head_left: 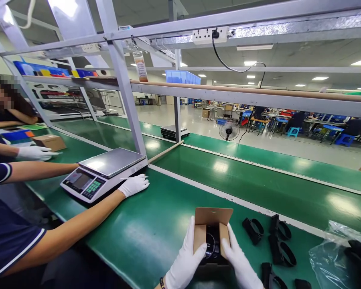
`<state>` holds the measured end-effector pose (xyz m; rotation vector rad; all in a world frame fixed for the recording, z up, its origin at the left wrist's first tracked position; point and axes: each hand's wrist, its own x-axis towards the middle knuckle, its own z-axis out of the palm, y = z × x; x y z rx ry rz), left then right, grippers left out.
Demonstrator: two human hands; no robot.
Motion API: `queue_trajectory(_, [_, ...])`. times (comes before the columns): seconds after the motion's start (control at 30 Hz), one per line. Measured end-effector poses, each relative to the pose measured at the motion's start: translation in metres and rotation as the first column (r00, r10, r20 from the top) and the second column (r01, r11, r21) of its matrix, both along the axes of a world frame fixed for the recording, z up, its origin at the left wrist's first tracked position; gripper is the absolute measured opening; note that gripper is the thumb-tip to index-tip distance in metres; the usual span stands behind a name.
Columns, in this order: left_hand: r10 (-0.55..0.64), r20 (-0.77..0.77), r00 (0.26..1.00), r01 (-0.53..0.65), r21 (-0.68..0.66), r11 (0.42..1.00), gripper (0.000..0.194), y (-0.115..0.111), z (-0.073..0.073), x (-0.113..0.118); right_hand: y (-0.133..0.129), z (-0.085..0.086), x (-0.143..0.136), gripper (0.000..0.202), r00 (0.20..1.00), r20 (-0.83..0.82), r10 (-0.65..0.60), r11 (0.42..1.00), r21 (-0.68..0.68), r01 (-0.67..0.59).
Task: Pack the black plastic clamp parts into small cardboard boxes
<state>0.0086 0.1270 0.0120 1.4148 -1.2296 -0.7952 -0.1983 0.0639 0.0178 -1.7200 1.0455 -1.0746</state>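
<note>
Both hands [213, 261] grip open carton [213, 228], seemingly holding black part [212, 244].

You stand at a factory packing line. Evidence: long green conveyor belt [228, 176] running past a green tabletop [144, 237]; metal frame [123, 84] overhead with power strip [209, 35]; weighing scale [104, 172] beside a gloved co-worker; cardboard box [49, 141]; further workstations with blue stools [293, 131] and a floor fan [229, 131] across the hall.

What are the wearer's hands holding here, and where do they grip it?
Both hands, left hand and right hand, hold a small open cardboard box by its two side walls; a black part sits inside.
</note>
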Motion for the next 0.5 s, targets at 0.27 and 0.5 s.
queue_trajectory(0.27, [0.120,0.420,0.899,0.174,-0.595,0.785,0.062,-0.002,0.005,0.014,-0.004,-0.006,-0.007,0.069,0.989,-0.134,-0.054,0.750,-0.660,-0.049])
queue_trajectory(0.5, [-0.074,0.723,0.687,0.467,-0.361,0.807,0.087,0.005,0.027,0.034,0.000,0.027,-0.027,0.074,0.887,-0.453,-0.093,0.588,-0.744,-0.319])
